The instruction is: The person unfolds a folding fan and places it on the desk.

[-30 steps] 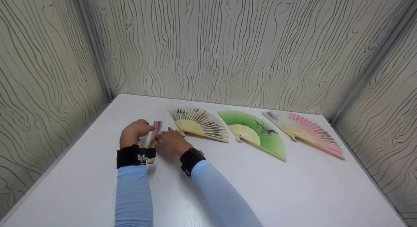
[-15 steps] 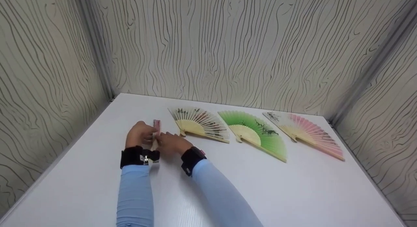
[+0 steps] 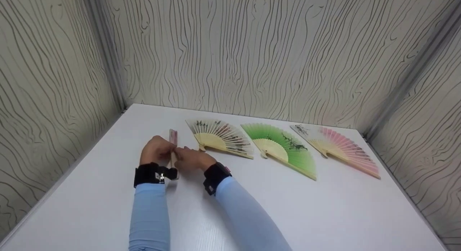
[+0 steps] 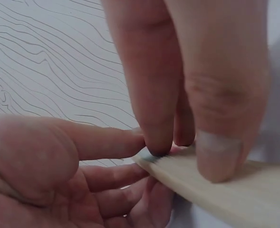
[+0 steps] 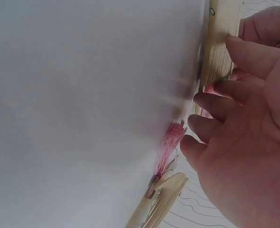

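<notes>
A narrow, nearly closed folding fan (image 3: 173, 136) with a pink leaf and pale wooden sticks is held at the left part of the table. My left hand (image 3: 155, 150) grips it from the left, and my right hand (image 3: 193, 159) pinches it from the right, fingertips close together at its middle. In the left wrist view, fingers of both hands meet around the end of the pale wooden stick (image 4: 254, 190). The right wrist view shows the fan's wooden guard (image 5: 220, 45) between thumb and fingers, with a strip of pink leaf behind the fingertips.
Three spread fans lie in a row to the right: a white flowered one (image 3: 223, 135), a green one (image 3: 302, 157) and a pink one (image 3: 345, 144). They rest on a white table (image 3: 324, 215) enclosed by wood-patterned walls (image 3: 230, 56).
The held fan has become narrower and straightened from a slight tilt to point away from me. My left hand has shifted a little right, toward the right hand. The three spread fans stay put.
</notes>
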A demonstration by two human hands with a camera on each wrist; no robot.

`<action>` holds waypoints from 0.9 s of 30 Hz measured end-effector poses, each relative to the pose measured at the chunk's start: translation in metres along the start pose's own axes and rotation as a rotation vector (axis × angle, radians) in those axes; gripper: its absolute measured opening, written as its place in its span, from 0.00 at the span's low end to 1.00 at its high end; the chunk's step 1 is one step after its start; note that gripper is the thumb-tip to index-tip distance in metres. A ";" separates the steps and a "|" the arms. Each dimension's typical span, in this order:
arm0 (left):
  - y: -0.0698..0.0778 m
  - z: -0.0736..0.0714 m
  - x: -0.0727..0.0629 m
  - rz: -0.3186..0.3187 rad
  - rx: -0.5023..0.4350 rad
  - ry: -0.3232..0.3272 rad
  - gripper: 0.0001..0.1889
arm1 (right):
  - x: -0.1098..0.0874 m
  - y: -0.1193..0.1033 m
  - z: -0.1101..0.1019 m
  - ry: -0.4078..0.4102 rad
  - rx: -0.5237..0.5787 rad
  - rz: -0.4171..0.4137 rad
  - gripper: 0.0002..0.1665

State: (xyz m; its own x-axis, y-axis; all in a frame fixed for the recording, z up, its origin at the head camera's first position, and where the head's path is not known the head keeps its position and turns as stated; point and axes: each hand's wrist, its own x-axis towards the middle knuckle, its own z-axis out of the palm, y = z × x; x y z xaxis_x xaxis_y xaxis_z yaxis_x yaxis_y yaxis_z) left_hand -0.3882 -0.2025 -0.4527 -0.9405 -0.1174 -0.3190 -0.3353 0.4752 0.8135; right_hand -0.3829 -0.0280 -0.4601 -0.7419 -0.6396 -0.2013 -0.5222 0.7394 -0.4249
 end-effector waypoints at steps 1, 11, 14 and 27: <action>0.001 0.000 0.000 -0.003 -0.034 0.006 0.07 | -0.001 0.000 -0.001 0.013 0.017 0.005 0.37; 0.034 -0.010 -0.020 0.155 -0.277 -0.052 0.24 | -0.028 0.005 -0.027 0.367 0.516 -0.035 0.31; 0.048 -0.008 -0.029 0.213 -0.239 -0.079 0.27 | -0.039 0.008 -0.034 0.485 0.708 -0.037 0.26; 0.090 0.038 -0.044 0.484 -0.165 -0.141 0.23 | -0.086 0.058 -0.064 0.588 0.979 -0.033 0.26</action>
State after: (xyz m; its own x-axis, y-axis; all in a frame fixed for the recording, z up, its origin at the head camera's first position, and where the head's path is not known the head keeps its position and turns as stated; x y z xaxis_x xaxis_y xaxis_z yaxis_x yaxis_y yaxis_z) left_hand -0.3750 -0.1216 -0.3845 -0.9769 0.2056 0.0586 0.1202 0.3014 0.9459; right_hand -0.3770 0.0834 -0.4110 -0.9505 -0.2677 0.1579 -0.1847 0.0777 -0.9797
